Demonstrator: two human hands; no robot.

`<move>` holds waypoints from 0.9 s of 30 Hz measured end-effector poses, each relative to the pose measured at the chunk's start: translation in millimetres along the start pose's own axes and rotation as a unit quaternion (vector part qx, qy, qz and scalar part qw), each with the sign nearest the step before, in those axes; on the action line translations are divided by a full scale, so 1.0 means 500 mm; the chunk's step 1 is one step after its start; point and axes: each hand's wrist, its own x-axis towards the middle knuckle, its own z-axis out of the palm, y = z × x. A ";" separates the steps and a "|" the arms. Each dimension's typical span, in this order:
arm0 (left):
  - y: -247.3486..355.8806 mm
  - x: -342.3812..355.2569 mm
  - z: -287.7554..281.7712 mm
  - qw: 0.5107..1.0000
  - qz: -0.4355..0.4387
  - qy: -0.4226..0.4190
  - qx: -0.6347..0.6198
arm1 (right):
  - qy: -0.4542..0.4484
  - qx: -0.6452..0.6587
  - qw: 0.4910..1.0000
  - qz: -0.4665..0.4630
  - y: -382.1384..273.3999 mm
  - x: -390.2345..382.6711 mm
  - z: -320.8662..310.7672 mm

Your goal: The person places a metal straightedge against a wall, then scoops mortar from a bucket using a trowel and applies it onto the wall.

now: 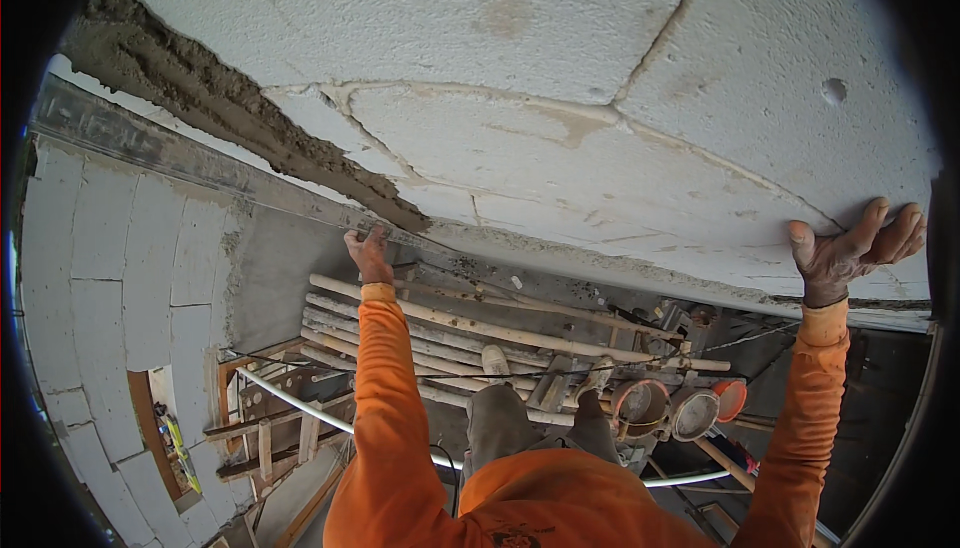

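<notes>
Right hand (850,256) was splayed against the white block wall (480,143) ahead, presumably for balance. Left hand (371,256) was half-curled by the grey strip (150,143) below the mortar band (205,93), perhaps for steadying; grip unclear.

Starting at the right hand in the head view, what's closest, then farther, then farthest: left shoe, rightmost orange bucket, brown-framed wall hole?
1. Rightmost orange bucket: lower right, below the right hand.
2. Left shoe: near the middle.
3. Brown-framed wall hole: far left.
</notes>
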 end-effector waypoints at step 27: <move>-0.044 -0.027 0.024 0.998 -0.008 0.055 -0.027 | -0.002 0.011 1.000 0.017 -0.002 -0.008 0.000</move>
